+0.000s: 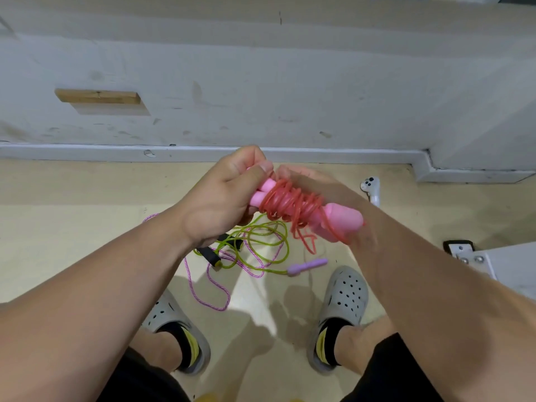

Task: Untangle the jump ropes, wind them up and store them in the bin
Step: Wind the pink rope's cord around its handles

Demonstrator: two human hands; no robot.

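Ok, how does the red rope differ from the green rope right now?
The red rope is wound tightly round its pink handles; the green rope lies in loose loops. The red rope is held up by the left hand; the green rope is on the floor, crossing a purple rope. Both are thin, glossy cords.

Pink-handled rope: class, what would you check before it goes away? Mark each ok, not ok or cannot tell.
1. Left hand grips pink handles: ok.
2. Red cord wound round the handles: ok.
3. Loose end tucked in: not ok, it dangles.
4. Right hand hold: cannot tell, blurred.
5. Green rope and purple rope separated: not ok, tangled.
6. Bin within reach: cannot tell, not in view.
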